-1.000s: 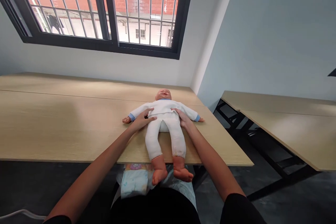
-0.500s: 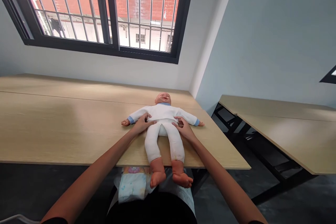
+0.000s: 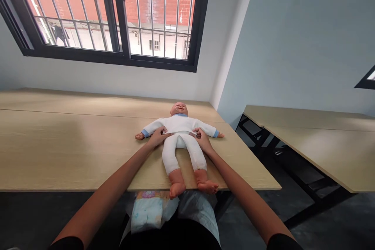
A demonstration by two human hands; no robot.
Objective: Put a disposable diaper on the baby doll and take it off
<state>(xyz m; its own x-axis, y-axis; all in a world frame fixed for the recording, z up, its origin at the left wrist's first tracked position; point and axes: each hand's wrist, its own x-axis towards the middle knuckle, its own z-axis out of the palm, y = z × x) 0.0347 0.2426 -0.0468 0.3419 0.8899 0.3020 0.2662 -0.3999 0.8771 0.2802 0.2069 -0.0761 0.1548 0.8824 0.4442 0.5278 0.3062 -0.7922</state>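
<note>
- Doll (image 3: 179,124): one, lying on its back on the nearer desk (image 3: 73,152), head toward the window (image 3: 117,54), arms stretched out sideways, two bare feet at the near edge, at least one reaching past it.
- Clothes on the doll: one white top (image 3: 178,125) with a blue collar and two blue cuffs; one pair of white trousers (image 3: 170,158).
- Left hand (image 3: 158,136): half curled, thumb and fingers slightly apart, touching the doll's waist on one side; whether cloth is pinched, I cannot tell.
- Right hand (image 3: 203,140): curled much the same at the opposite side of the waist; its hold is equally unclear.
- Diaper (image 3: 147,213): one visible, folded, with coloured print, below the desk edge by the person's lap.
- Crinkled pale material (image 3: 197,209) beside it: perhaps a plastic bag; contents cannot be made out.
- Desks: two, the second desk (image 3: 316,148) standing apart at right.
</note>
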